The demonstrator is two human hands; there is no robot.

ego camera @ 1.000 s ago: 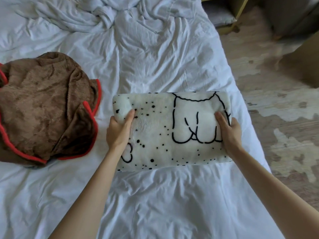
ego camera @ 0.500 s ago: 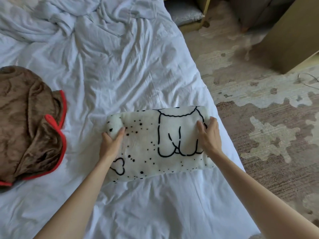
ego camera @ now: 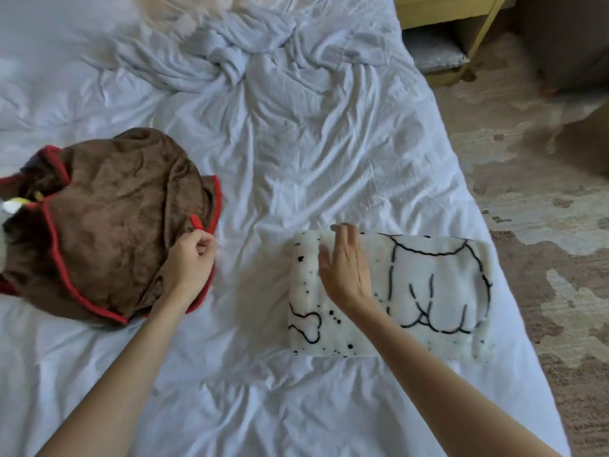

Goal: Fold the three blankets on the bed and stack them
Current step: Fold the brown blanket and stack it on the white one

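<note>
Firstly, white blanket (ego camera: 438,291): lay folded into a thick rectangle, flat on the bed, printed with black outlines and black dots; served as the landmark for every place below.
Bed (ego camera: 296,143): spread under the white blanket in a creased white sheet; ended just past the white blanket's right end.
Right grip (ego camera: 346,268): rested palm down on the left part of the white blanket, fingers stretched out and lightly apart, tips at its far edge; clasped nothing.
Left grip (ego camera: 189,265): reached well to the left of the white blanket, fingers and thumb curled together, clamped on the trimmed edge of the brown blanket.
Brown blanket (ego camera: 115,225): sat unfolded in a rumpled heap well to the left of the white blanket, apart from it, with bare sheet between.
Red trim (ego camera: 52,232): ran round the brown blanket's edges; poked up in a small loop just beyond the left grip.
Crumpled white cloth (ego camera: 230,61): bunched in twisted folds far beyond the white blanket and to its left.
Pale thing (ego camera: 10,206): showed at the brown heap's far side, farthest left of the white blanket; too cut off to identify.
Patterned rug (ego camera: 543,209): covered the floor to the right of the white blanket, past the bed's edge.
Yellow furniture (ego camera: 445,8): stood far beyond the white blanket, with a grey cushion (ego camera: 431,51) on a low shelf.
</note>
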